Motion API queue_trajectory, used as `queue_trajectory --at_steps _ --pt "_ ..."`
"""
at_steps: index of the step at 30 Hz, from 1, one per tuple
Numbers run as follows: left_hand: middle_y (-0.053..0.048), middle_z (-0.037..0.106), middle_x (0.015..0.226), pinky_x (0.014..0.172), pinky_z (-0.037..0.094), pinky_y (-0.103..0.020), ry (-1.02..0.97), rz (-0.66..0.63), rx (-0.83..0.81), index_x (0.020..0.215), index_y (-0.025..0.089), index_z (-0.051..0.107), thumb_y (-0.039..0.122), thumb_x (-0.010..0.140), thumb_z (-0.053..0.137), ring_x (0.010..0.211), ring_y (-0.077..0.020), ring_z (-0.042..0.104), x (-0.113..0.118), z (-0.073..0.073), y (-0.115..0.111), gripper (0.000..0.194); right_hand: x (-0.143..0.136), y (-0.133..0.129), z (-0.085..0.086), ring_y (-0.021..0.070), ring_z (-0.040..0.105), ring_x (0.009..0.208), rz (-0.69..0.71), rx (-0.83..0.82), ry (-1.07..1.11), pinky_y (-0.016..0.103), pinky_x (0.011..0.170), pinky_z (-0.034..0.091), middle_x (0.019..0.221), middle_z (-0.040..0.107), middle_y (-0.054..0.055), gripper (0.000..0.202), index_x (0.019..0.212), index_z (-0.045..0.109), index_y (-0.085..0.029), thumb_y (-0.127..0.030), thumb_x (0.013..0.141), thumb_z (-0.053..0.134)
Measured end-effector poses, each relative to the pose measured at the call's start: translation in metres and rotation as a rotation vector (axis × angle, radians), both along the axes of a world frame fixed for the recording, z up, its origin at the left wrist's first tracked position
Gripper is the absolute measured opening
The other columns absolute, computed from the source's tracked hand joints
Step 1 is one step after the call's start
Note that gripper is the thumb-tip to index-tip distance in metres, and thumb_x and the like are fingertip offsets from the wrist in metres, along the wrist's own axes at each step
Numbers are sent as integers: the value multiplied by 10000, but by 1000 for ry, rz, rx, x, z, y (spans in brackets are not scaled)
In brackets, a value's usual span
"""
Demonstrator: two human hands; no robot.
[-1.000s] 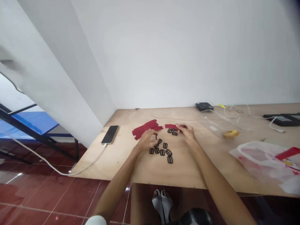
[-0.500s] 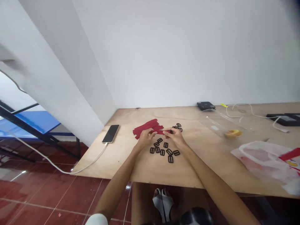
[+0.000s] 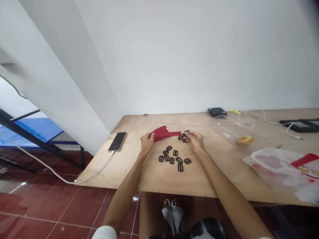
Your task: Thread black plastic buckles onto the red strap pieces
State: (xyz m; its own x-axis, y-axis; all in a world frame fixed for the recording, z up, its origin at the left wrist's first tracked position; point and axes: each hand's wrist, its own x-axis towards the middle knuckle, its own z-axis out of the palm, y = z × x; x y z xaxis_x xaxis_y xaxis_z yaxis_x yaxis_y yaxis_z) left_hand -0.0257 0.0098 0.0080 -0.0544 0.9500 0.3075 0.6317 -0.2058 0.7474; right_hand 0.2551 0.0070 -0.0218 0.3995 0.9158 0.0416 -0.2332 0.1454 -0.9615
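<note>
My left hand [image 3: 147, 142] is closed on the left end of the red fabric strips [image 3: 160, 132], thumb on top. One narrow strip reaches out to the right, its free end close to a small cluster of black slide buckles [image 3: 183, 139]. At that cluster, my right hand [image 3: 195, 140] has thumb and fingers pinched around a black slide buckle [image 3: 186, 131]; the fingers partly cover it. Nearer to me, between my forearms, several more black slide buckles [image 3: 171, 160] lie loosely spread on the wooden table [image 3: 159, 182].
A phone [image 3: 117, 141] on a white charging cable [image 3: 97, 173] lies at the left edge. Along the right are a black box [image 3: 217, 112], a clear plastic bag [image 3: 225, 127], a yellow tape roll [image 3: 245, 140], black devices [image 3: 300, 126] and a white plastic bag [image 3: 271, 166]. A wall stands behind.
My hands have moved apart. The left has shifted left along the red strips; the right has let go of the strip and moved right to the buckle cluster.
</note>
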Motion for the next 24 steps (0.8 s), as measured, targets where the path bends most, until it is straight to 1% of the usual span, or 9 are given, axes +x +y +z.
queue_trajectory --at_steps 3,5,7,11,14,17,20,22,24 --pt "-49 622 716 682 417 -316 74 145 2 744 191 556 371 937 425 723 -206 568 -14 -2 7 295 10 1 -1 243 745 657 -49 4 -30 282 497 600 789 748 110 355 842 687 -139 -332 611 874" --pt "-77 659 815 708 426 -342 127 201 -2 821 197 581 332 900 491 784 -238 589 -22 -4 9 180 14 1 -2 233 740 632 -54 -3 -68 282 492 602 814 746 108 331 875 694 -130 -268 621 854" --pt "-102 674 926 738 439 -364 181 223 0 933 206 595 282 855 551 884 -274 599 -26 -7 10 118 16 1 -4 213 718 564 -57 -13 -122 278 447 581 825 741 105 334 898 701 -121 -214 609 840" --pt "-143 653 1063 861 444 -420 287 198 40 1017 203 610 224 839 567 1099 -324 539 -26 -11 10 184 19 2 -8 160 640 453 -82 -24 -253 264 382 513 820 729 99 332 926 713 -112 -219 623 794" --pt "-151 650 1123 960 396 -480 344 148 74 1038 199 640 239 871 556 1157 -340 504 -22 -10 9 191 23 3 -8 163 604 453 -100 -20 -373 291 415 499 775 718 91 289 925 725 -113 -269 682 714" --pt "-122 655 1193 1000 352 -516 414 -17 117 1123 226 650 269 911 545 1193 -330 502 -16 -9 8 241 19 1 -6 204 633 601 -77 18 -529 356 619 554 763 706 83 238 900 748 -132 -238 709 651" --pt "-96 653 1230 1024 317 -530 481 -224 152 1199 258 638 305 932 553 1214 -313 509 -8 -11 6 284 6 -4 -6 246 637 857 -12 82 -670 392 864 517 900 703 87 252 926 769 -175 -184 704 650" --pt "-95 652 1220 1022 316 -528 497 -274 146 1218 253 631 318 933 565 1200 -309 520 -3 -14 5 300 -5 -8 -7 269 595 999 40 122 -842 398 949 469 1014 675 105 289 991 772 -188 -162 731 646" --pt "-101 654 1199 1008 330 -519 500 -280 130 1201 231 634 307 930 572 1178 -308 529 2 -16 4 289 -13 -10 -8 280 553 1059 88 145 -1092 399 980 436 1065 643 126 308 1058 762 -176 -148 791 611"
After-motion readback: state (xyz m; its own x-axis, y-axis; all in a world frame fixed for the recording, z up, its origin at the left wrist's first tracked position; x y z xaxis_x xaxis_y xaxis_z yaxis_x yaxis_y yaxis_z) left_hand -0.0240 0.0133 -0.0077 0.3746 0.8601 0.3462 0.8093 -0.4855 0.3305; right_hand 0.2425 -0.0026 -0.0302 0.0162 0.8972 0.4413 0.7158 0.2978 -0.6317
